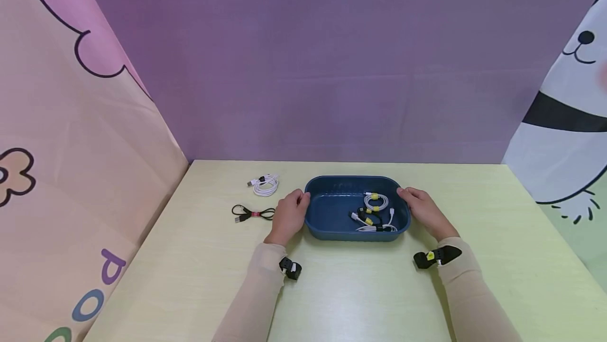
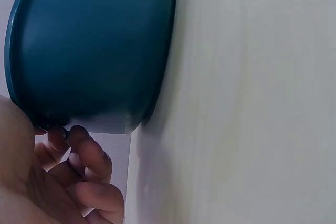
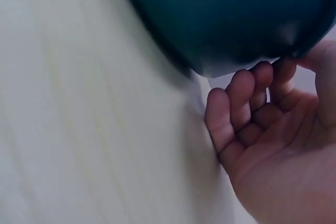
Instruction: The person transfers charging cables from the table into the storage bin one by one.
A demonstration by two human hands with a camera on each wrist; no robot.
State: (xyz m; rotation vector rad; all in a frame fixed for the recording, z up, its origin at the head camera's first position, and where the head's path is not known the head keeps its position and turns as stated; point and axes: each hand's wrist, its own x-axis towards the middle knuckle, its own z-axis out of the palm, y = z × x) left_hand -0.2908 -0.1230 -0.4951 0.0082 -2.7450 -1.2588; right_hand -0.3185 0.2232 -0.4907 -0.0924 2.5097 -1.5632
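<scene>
Both hands hold a dark blue oblong basin (image 1: 332, 235) by its two short ends. My left hand (image 1: 288, 216) pinches the rim at the left end, with curled fingers (image 2: 94, 158) under the edge in the left wrist view. At the right end my right hand (image 1: 426, 212) grips the rim between thumb and fingers (image 3: 242, 95). Inside the basin, toward its right side, lie several coiled cables: a white one with a yellow tie (image 1: 377, 202), a black one with a yellow tie (image 1: 372, 217), and a white one with a black tie (image 1: 379, 228).
Left of the basin, a coiled white cable (image 1: 266, 185) lies farther back on the pale table (image 1: 355, 289). A black cable with a red tie (image 1: 255, 214) lies nearer, partly behind the left hand. A purple cloth wall (image 1: 332, 68) stands behind the table, with printed cloths at both sides.
</scene>
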